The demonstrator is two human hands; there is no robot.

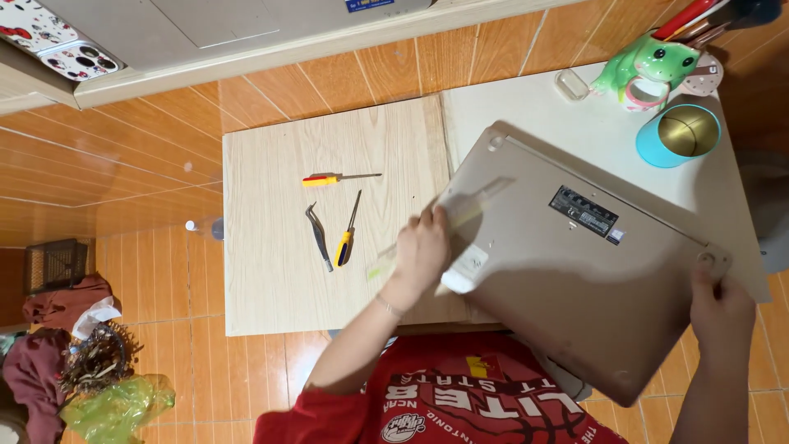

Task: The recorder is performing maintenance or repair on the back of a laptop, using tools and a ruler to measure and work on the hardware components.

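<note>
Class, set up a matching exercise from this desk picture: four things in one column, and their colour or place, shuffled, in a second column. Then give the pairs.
Things:
1. Laptop
2. Cup
3. Tweezers
4. Frog figure

Descriptions:
A. Green, at the desk's far right corner
B. Dark, lying on the wooden board beside a yellow-handled screwdriver
C. Turquoise, open top
D. Gold underside up, held by both hands

Pairs: 1-D, 2-C, 3-B, 4-A

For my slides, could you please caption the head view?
Both hands, left and right, hold an upturned laptop beside two screwdrivers and tweezers.
</note>
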